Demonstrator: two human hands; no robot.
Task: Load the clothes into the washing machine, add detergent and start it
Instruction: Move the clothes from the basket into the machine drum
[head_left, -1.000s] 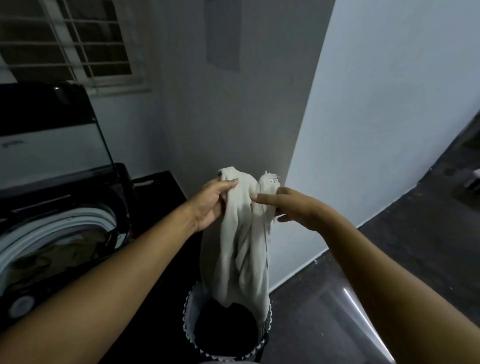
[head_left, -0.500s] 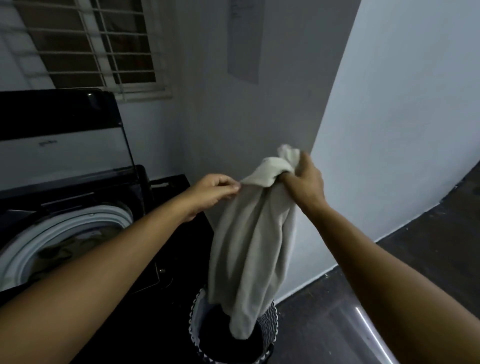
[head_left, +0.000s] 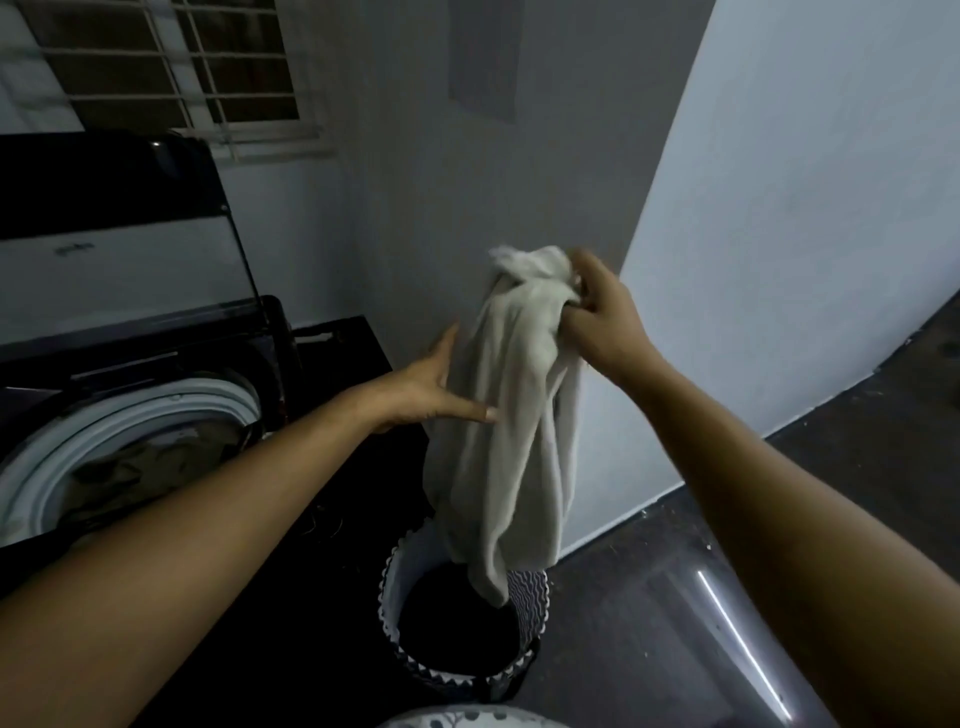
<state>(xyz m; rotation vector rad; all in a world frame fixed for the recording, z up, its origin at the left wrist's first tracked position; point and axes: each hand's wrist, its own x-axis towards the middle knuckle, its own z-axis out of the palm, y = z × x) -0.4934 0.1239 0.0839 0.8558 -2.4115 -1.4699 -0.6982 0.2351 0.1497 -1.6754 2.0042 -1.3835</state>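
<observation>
Head: cloth (head_left: 511, 431) seemingly in right hand (head_left: 605, 319)

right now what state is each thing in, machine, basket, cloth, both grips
washing machine lid, raised open
drum, uncovered, clothes already inside
laundry basket, upright on the floor, open-topped, inside too dark to tell
pale garment, held up, bunched at the top, tail hanging over the laundry basket
left grip, open, straight fingers against the garment's side
right grip, curled round the garment's bunched top

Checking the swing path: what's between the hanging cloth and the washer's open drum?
Head view: only the left hand, fingers straight against the cloth, and its forearm, over a black surface beside the drum.
</observation>
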